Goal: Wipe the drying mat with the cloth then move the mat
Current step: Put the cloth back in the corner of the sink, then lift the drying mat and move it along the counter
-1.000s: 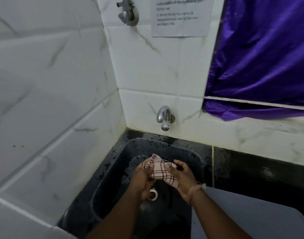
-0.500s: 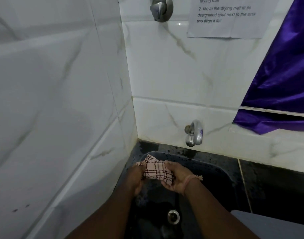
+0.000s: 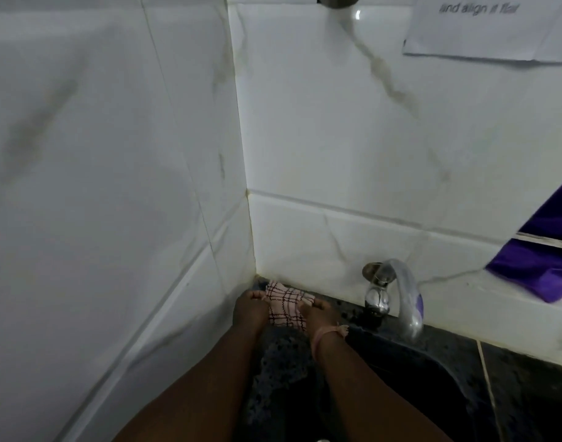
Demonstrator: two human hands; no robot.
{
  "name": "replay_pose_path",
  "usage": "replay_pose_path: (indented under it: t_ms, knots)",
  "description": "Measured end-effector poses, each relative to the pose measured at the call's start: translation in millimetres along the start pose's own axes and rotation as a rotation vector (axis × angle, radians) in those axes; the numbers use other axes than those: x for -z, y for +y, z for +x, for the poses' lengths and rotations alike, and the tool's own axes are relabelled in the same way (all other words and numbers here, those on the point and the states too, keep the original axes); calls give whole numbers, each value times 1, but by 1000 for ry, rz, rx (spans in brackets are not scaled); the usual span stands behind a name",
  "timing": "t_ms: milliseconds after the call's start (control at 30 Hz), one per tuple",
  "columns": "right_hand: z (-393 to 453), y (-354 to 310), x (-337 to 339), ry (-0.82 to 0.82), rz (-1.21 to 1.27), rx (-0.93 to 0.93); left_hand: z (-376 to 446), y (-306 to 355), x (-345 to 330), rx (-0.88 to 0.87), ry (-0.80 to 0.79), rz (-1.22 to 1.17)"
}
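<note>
A pink checked cloth [image 3: 287, 306] is bunched between both my hands at the far left corner of the black sink [image 3: 410, 371], close to where the two tiled walls meet. My left hand [image 3: 250, 311] grips its left end with curled fingers. My right hand [image 3: 318, 317], with a pink thread band at the wrist, grips its right end. The drying mat is out of view.
A chrome tap [image 3: 397, 295] juts from the back wall just right of my hands. White marble-look tiles close in on the left and behind. A purple curtain [image 3: 541, 266] hangs at right, and a paper note [image 3: 487, 27] is stuck on the wall above.
My hands carried the cloth up and left from over the drain towards the sink's back corner. My view swung left, so the grey mat slipped out of frame.
</note>
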State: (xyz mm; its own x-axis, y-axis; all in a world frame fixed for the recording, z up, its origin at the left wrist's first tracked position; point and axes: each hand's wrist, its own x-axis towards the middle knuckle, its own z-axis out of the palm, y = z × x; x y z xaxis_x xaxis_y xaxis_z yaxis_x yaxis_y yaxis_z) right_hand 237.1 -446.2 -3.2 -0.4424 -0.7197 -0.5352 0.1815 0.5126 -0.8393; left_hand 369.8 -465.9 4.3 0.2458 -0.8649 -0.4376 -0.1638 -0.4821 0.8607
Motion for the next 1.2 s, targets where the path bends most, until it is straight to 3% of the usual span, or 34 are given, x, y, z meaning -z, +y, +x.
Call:
replay_pose_path:
  t_ms: [300, 667, 800, 1000, 1200]
  knots:
    - [62, 1, -32, 10, -29, 16, 51, 7, -30, -56, 127, 110]
    - [30, -7, -13, 102, -536, 228, 27, 11, -26, -331, 148, 377]
    - [-10, -17, 7, 85, -622, 353, -15, 24, -19, -414, 58, 478]
    - [-81, -19, 40, 85, -562, 430, -94, 26, -20, -503, -63, 490]
    - [-125, -2, 118, 151, -601, 473, -159, 10, -44, -603, -176, 547]
